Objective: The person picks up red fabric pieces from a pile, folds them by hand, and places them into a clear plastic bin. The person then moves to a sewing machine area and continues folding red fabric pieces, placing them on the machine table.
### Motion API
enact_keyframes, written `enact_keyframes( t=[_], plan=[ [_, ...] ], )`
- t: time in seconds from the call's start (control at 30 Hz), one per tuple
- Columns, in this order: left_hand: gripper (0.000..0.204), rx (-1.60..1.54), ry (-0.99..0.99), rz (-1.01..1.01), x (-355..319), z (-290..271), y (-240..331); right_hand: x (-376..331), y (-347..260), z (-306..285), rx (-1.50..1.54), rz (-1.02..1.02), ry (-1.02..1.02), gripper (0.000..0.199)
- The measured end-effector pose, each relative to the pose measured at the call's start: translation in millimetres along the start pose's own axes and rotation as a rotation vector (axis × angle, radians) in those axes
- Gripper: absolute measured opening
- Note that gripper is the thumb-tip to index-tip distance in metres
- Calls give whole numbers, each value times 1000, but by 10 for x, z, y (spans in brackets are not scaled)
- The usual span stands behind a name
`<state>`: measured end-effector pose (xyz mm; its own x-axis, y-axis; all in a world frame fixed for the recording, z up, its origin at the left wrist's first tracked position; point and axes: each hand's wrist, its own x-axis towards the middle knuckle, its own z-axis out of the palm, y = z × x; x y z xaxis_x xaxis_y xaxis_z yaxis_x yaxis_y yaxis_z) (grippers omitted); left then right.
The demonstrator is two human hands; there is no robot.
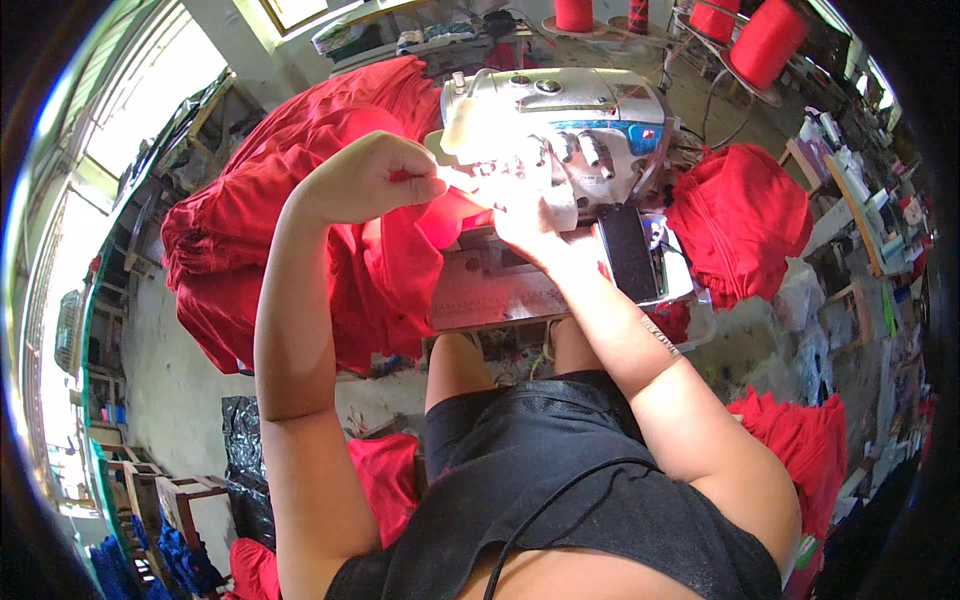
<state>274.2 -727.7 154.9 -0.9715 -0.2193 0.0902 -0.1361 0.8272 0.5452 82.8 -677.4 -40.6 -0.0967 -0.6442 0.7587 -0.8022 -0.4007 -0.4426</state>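
In front of me stands an overlock sewing machine (610,100), white and grey with a blue panel, its needle area washed out by bright light. My left hand (370,178) is raised left of the needle area, bent at the wrist, with thumb and fingers pinched on red fabric (455,215). That fabric runs down toward the machine bed. My right hand (528,222) is low at the front of the machine, at the fabric's right end. Glare and the machine parts hide its fingertips, so its grip does not show.
A large heap of red cloth (270,190) covers the table's left side. A dark phone (628,252) lies right of my right hand, with a red cloth bundle (740,225) beyond. Red thread cones (768,42) stand at the back right. More red cloth (385,475) lies below.
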Motion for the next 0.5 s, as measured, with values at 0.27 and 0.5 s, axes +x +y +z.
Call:
enact_keyframes(
  t=[0.27,0.5],
  plan=[
    [33,29,4,33,87,-57,-9,16,98,-34,123,74,-148,37],
    [36,117,-101,86,123,61,99,-317,99,87,486,317,-19,30]
  ],
)
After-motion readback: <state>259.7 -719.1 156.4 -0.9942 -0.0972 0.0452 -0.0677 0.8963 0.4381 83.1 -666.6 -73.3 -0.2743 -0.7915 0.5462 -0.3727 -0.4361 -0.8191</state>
